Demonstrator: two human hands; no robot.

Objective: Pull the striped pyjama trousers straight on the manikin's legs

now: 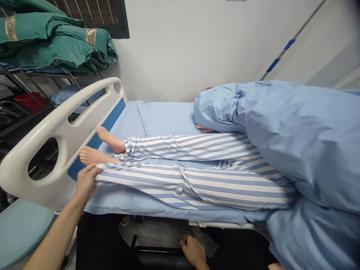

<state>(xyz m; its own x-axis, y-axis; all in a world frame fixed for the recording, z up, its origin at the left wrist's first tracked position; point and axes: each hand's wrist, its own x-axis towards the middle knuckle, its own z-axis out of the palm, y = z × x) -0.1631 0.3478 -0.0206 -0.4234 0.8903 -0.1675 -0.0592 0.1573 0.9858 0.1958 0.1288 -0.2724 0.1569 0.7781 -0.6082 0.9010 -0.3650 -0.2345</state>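
My left hand is closed at the lower left, pinching the cuff of the nearer leg of blue-and-white striped trousers. A lying figure wears the trousers; its bare feet point toward the white footboard. Past the nearer ankle, the pinched cuff is drawn out toward me. Low in the view, below the bed's edge, my right hand has curled fingers beside a black bar. Whether it grips anything is hidden. A light blue quilt covers the figure's upper body, and part of its hand shows beneath.
The white footboard closes the bed's left end. A green folded bundle lies on a metal rack behind it. At lower left is a pale green stool seat. Part of another hand shows at the bottom right.
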